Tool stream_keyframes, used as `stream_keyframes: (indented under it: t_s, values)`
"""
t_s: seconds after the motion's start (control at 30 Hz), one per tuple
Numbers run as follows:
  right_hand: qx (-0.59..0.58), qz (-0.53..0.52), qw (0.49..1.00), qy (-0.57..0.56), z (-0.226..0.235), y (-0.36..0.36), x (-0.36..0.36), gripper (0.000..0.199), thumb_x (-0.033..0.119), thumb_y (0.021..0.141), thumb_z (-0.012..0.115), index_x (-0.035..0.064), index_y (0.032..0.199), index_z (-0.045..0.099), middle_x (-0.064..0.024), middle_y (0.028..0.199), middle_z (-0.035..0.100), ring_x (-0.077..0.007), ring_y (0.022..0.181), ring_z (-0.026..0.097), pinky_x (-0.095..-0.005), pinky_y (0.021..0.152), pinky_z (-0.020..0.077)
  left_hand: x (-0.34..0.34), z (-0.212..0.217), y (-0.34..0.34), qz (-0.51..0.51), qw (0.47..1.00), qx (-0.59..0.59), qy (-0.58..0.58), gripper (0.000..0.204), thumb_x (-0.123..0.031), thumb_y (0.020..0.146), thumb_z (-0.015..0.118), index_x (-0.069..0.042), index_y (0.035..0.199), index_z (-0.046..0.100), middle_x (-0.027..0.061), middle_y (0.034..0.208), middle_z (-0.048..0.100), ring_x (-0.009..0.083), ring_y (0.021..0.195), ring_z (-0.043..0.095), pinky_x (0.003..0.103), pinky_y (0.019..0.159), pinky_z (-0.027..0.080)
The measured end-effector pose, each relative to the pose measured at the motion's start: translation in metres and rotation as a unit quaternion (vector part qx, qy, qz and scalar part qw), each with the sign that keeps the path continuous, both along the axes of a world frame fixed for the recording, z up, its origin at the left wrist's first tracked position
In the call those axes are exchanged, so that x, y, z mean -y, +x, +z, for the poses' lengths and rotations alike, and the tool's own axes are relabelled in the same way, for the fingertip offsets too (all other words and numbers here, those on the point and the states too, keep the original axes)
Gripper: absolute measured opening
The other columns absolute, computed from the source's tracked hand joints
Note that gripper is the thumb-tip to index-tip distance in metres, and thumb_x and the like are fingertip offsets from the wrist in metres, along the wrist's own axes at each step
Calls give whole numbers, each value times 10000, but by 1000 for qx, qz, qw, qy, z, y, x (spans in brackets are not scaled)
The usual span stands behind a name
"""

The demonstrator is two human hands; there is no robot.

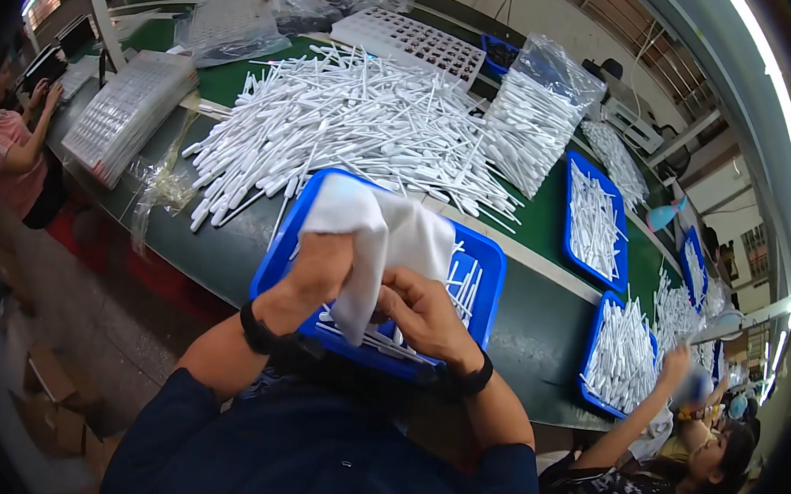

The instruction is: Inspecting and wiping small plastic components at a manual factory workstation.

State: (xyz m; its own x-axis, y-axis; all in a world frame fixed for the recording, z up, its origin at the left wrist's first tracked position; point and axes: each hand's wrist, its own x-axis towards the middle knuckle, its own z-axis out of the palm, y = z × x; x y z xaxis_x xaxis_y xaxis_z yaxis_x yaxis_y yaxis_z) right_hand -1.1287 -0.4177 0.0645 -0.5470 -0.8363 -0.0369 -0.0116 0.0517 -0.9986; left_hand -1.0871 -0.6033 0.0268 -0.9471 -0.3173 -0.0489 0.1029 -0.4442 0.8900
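Reaching over the left part of the blue tray (496, 283), the left hand (320, 264) is being covered at the fingers by a white cloth (415, 235); its grip cannot be confirmed. Above the tray's middle, the cloth is hanging limp, apparently light, soft and not fragile; a bunched fold should be offering the surest hold. Its hanging fold's long axis is running toward the tray's near rim, free end pointing down. Over the tray's centre-right, the right hand (423, 314) is curling beside that fold, pinch uncertain.
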Motion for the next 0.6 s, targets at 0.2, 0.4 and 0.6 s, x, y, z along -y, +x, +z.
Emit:
stream_keyframes:
  t_s: [0.2, 0.4, 0.6]
  values:
    - [-104, -63, 992, 22, 4, 0, 5, 160, 87, 989, 543, -11, 1090, 619, -94, 835, 685, -124, 737, 642, -279, 681, 515, -33, 14, -8, 71, 997, -36, 14, 259, -184, 1058, 442, -62, 1263, 543, 57, 1094, 628, 157, 968, 622, 313, 833, 538]
    - [-189, -113, 974, 50, 8, 6, 2, 149, 78, 951, 569, -11, 1053, 632, -168, 856, 693, -204, 755, 689, -304, 695, 527, -5, 27, -10, -34, 993, 101, 44, 267, -123, 1034, 457, -62, 1277, 549, 89, 1143, 631, 173, 1042, 610, 331, 887, 522]
    - [-275, -107, 955, 32, 5, -11, -5, 182, 87, 965, 578, -20, 1086, 659, -108, 850, 710, -108, 776, 665, -261, 715, 522, -30, -5, 4, -38, 984, -23, -174, 299, -26, 960, 524, -53, 1252, 581, 106, 1213, 617, 204, 1133, 581, 338, 950, 488]
